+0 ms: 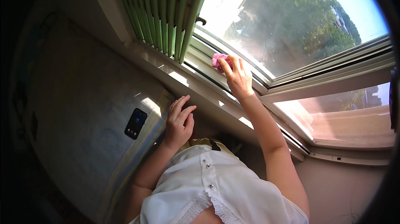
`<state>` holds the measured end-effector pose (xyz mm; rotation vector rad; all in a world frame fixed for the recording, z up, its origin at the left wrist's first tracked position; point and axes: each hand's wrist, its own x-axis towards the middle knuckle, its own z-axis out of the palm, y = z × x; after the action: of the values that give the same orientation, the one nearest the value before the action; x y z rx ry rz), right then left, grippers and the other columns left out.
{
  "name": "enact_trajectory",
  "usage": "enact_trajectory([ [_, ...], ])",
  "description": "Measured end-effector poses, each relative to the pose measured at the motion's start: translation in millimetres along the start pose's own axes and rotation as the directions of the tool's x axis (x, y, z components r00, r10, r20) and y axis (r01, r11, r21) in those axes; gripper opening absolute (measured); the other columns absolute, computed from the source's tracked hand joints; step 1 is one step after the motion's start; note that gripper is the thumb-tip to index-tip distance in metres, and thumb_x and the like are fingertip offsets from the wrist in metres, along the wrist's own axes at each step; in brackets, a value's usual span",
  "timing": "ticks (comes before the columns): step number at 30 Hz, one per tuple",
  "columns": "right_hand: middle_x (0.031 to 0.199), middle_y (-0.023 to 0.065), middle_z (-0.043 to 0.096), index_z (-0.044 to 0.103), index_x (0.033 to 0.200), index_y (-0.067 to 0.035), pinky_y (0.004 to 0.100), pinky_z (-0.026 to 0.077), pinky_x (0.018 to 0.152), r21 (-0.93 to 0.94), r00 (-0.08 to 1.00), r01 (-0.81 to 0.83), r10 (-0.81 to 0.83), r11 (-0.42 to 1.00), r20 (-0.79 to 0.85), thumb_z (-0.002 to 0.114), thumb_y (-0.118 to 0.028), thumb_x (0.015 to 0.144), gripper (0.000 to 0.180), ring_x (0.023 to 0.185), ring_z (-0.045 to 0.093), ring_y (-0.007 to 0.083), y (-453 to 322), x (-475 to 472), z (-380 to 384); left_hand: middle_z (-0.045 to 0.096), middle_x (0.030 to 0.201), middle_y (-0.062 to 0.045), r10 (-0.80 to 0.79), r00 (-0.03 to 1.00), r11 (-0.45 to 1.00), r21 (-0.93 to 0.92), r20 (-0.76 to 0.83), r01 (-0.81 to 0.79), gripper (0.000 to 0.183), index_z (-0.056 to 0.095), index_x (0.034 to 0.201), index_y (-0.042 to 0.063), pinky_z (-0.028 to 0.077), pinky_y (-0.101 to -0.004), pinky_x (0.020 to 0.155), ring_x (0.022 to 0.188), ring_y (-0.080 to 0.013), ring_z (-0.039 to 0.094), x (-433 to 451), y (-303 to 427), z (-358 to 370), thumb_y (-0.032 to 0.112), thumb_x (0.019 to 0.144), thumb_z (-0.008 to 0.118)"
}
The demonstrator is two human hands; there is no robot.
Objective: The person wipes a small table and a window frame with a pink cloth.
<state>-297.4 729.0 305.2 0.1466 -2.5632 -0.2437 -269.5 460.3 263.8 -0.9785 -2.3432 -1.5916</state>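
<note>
My right hand (239, 78) grips a crumpled pink cloth (218, 62) between thumb and fingers. The cloth is at the lower part of the white window frame (203, 50), beside the window glass (275, 27); whether it touches the frame is hard to tell. My left hand (179, 124) holds nothing, its fingers apart, near the inner edge of the windowsill (200, 85). To its left a smartphone (136, 124) lies with its screen lit on a pale, striped-edge cover (93, 149).
Green folded slats (162, 11) stand at the window's left side, with a dark window handle (201, 20) beside them. Another window pane (343, 117) is at the right, above a wall (337, 186). Sunlight falls in patches on the sill. Trees show through the glass.
</note>
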Motion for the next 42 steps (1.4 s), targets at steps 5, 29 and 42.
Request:
enact_trajectory([
  [5, 0.121, 0.0067, 0.054, 0.064, 0.120, -0.009, 0.0355, 0.044, 0.087, -0.089, 0.985, 0.166, -0.169, 0.982, -0.027, 0.060, -0.020, 0.084, 0.038, 0.106, 0.052, 0.0229, -32, 80, 73, 0.059, 0.134, -0.017, -0.014, 1.000, 1.000, -0.004, -0.002, 0.014, 0.027, 0.069, 0.108, 0.002, 0.045, -0.0470, 0.107, 0.124, -0.0382, 0.056, -3, -2, 2, -0.003, 0.083, 0.063],
  [29, 0.106, 0.0029, 0.066, 0.069, 0.088, -0.011, 0.0410, 0.051, 0.091, -0.105, 0.970, -0.243, 0.240, 0.964, -0.037, 0.069, -0.005, 0.075, 0.015, 0.099, 0.059, 0.0276, 31, -109, -29, 0.062, 0.132, -0.016, 0.156, 0.959, 0.972, -0.207, 0.236, -0.107, 0.025, 0.071, 0.105, 0.003, 0.047, -0.0425, 0.103, 0.121, -0.0352, 0.059, 15, 18, 40, -0.004, 0.082, 0.065],
  [42, 0.119, 0.0063, 0.064, 0.052, 0.137, -0.008, 0.0359, 0.056, 0.090, 0.583, 0.432, -0.280, 0.442, -0.763, 0.786, 0.056, -0.010, 0.101, 0.036, 0.107, 0.065, 0.0173, -55, -105, -79, 0.068, 0.122, -0.011, -0.360, 0.698, 0.391, -0.579, 0.619, 0.715, 0.032, 0.062, 0.127, -0.002, 0.051, -0.0307, 0.097, 0.110, -0.0164, 0.065, 28, 4, 47, 0.007, 0.096, 0.061],
])
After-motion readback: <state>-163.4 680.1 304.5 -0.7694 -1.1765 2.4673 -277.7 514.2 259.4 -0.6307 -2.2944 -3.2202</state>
